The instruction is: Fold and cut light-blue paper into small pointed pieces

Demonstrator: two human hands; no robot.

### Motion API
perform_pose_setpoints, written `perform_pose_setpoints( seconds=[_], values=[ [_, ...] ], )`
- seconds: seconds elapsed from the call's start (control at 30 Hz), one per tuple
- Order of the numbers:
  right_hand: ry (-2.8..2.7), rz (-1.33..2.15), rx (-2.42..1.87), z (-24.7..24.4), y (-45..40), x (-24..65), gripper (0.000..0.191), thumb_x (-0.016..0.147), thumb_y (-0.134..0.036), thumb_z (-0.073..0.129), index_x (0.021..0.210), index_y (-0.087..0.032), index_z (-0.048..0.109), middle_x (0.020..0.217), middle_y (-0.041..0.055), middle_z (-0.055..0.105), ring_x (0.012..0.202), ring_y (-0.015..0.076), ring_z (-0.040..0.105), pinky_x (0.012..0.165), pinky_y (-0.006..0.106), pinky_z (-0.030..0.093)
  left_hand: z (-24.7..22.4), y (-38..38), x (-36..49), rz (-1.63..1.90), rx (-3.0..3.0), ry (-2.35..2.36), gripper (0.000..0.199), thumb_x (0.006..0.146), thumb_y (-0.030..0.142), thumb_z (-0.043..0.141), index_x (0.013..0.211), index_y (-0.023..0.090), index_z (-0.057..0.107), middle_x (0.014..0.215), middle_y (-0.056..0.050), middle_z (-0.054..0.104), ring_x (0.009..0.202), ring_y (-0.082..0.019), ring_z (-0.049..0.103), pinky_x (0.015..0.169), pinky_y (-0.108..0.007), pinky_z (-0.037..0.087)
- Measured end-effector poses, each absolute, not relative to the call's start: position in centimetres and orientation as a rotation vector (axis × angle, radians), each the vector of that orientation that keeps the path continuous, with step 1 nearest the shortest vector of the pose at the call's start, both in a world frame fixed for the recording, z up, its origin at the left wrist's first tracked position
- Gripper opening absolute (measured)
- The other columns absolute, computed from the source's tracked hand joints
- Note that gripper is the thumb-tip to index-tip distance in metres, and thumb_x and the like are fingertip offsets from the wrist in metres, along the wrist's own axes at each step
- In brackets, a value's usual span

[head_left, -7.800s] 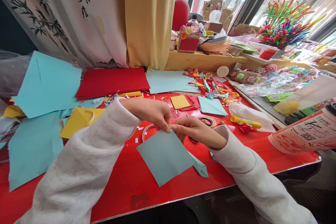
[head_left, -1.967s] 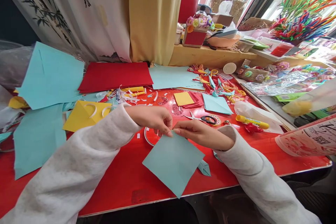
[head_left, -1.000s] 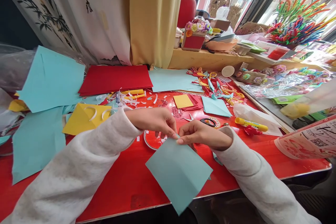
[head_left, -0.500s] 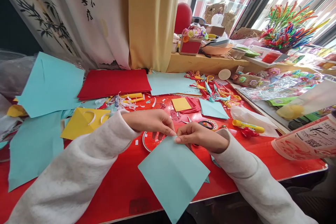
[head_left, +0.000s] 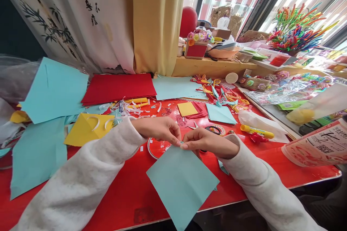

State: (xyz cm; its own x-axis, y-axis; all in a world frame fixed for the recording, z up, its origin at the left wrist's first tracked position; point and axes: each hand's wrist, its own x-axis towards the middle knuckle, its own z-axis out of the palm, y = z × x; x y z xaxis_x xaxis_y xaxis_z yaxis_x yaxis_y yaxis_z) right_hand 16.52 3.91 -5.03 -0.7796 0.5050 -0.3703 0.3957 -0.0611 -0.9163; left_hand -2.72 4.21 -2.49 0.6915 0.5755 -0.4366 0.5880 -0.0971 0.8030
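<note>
A light blue square of paper [head_left: 183,184] hangs like a diamond over the table's front edge, its top corner pinched between both hands. My left hand [head_left: 162,130] grips that corner from the left with thumb and fingertips. From the right, my right hand [head_left: 204,140] pinches the same corner, and the fingertips of both hands nearly touch. Behind the right hand, black-handled scissors [head_left: 213,129] lie partly hidden. A yellow square [head_left: 187,109] on red squares and a stack of light blue squares [head_left: 221,113] rest beyond the hands.
On the red table [head_left: 119,202] are large red sheets [head_left: 119,88], a yellow folded paper [head_left: 86,130], blue sheets at left, paper scraps and a yellow glue stick [head_left: 257,131]. A printed cup [head_left: 317,146] stands at the right. Craft items crowd the windowsill.
The blue paper and both hands have shifted slightly right in view. Both hands still pinch the top corner. The whole scene sits slightly lower in view.
</note>
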Motion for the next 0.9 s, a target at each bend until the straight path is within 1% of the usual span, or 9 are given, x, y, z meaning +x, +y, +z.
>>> perform_pose_setpoints(
  seconds=[0.07,0.2,0.37,0.47,0.67,0.9],
  values=[
    [-2.091,2.011,-0.991,-5.0,3.8,16.4,0.036,0.072,-0.048,0.058,0.064,-0.013,0.051,0.048,-0.0049,0.048,0.037,0.0035,0.044,0.037,0.017,0.026,-2.5,4.1,-2.6,-0.014,1.77,0.927,0.024,0.067,0.036,0.06,0.074,0.014,0.056,0.061,0.004,0.045,0.052,-0.006,0.036,0.045,-0.018,0.027],
    [-2.121,2.015,-0.943,-5.4,3.8,16.3,0.037,0.076,-0.048,0.052,0.064,-0.013,0.05,0.046,-0.0048,0.049,0.035,0.0041,0.046,0.035,0.016,0.027,-2.6,3.9,-2.3,-0.025,1.757,0.92,0.022,0.065,0.033,0.062,0.072,0.013,0.054,0.062,0.004,0.047,0.055,-0.006,0.038,0.05,-0.019,0.03],
    [-2.126,1.929,-0.853,-6.2,3.7,16.3,0.04,0.078,-0.052,0.047,0.069,-0.013,0.051,0.054,-0.0017,0.056,0.041,0.0061,0.052,0.042,0.017,0.041,-2.8,4.0,-2.5,-0.052,1.82,0.97,0.025,0.064,0.034,0.062,0.077,0.014,0.054,0.067,0.003,0.051,0.057,-0.007,0.04,0.05,-0.019,0.03],
    [-2.161,1.881,-0.827,-6.5,3.6,16.2,0.042,0.079,-0.054,0.044,0.07,-0.013,0.05,0.057,-0.0003,0.057,0.044,0.0067,0.054,0.045,0.019,0.045,-3.0,4.2,-2.6,-0.115,1.887,0.954,0.025,0.067,0.037,0.059,0.075,0.013,0.057,0.065,0.003,0.05,0.057,-0.007,0.039,0.05,-0.019,0.029],
    [-2.178,1.795,-0.849,-6.1,3.4,16.0,0.039,0.08,-0.052,0.044,0.071,-0.014,0.05,0.054,-0.0014,0.054,0.047,0.0079,0.055,0.046,0.019,0.044,-2.8,4.2,-2.7,-0.102,1.934,0.955,0.025,0.068,0.038,0.058,0.068,0.014,0.055,0.06,0.004,0.043,0.056,-0.007,0.036,0.049,-0.02,0.027],
    [-2.2,1.646,-0.863,-6.0,3.3,16.0,0.033,0.079,-0.047,0.049,0.073,-0.014,0.052,0.056,-0.0024,0.051,0.05,0.0072,0.053,0.046,0.017,0.04,-3.0,4.2,-2.6,-0.125,1.92,0.983,0.032,0.067,0.046,0.058,0.067,0.015,0.049,0.057,0.005,0.034,0.051,-0.007,0.03,0.045,-0.021,0.023]
  ],
)
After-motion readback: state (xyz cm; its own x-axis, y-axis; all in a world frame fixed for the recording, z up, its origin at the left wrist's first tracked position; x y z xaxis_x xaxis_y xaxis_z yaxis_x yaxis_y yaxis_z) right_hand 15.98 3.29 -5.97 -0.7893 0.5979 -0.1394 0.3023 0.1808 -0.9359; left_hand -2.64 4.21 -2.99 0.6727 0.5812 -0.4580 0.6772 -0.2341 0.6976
